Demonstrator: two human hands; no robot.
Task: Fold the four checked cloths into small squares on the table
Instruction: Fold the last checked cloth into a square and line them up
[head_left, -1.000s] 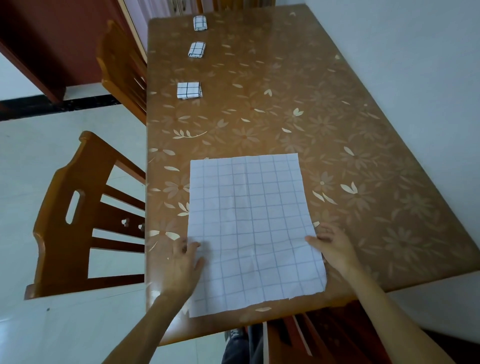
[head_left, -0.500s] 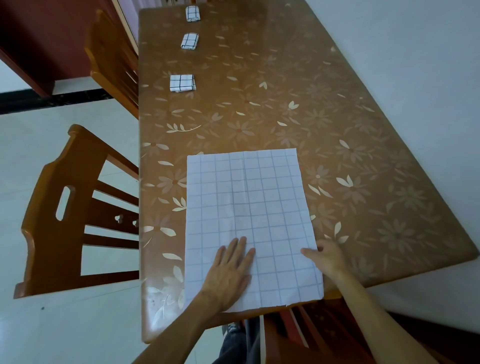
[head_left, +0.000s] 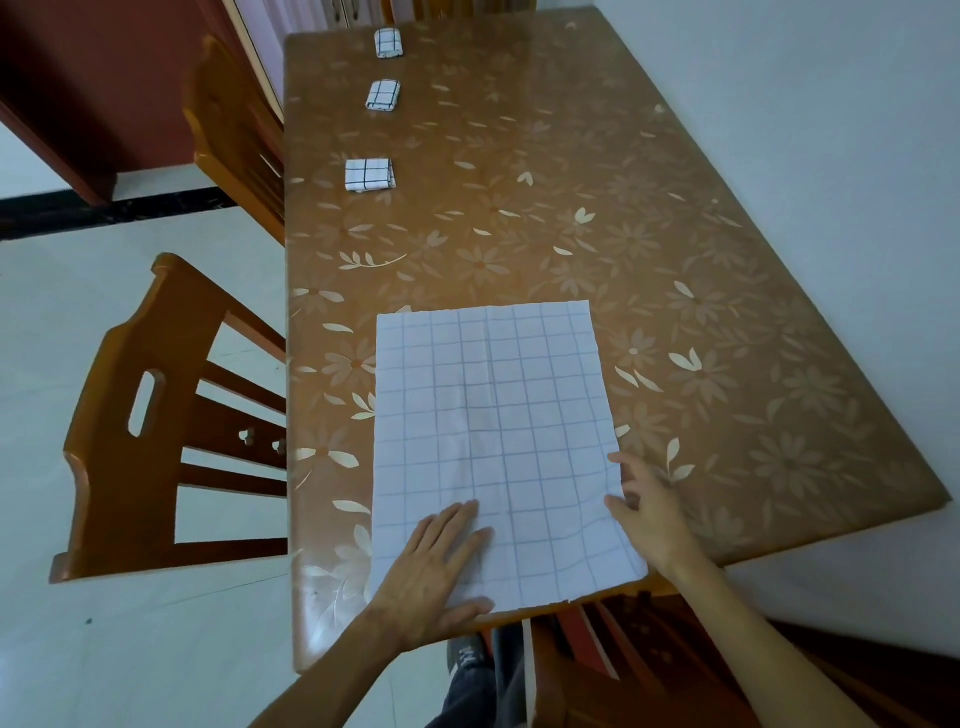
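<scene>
A white checked cloth lies spread flat near the front edge of the brown flowered table. My left hand presses flat on the cloth's near left part, fingers straight. My right hand rests at the cloth's right edge with its fingers spread and touching the fabric. Three checked cloths folded into small squares sit in a row along the table's left side: the nearest folded cloth, the middle folded cloth and the far folded cloth.
Two wooden chairs stand left of the table, a near chair and a far chair. A pale wall runs along the table's right side. Another chair seat shows under the front edge.
My left hand moved from the cloth's left edge onto the cloth and now lies flat nearer the front. My right hand stays at the right edge, fingers spread wider.
</scene>
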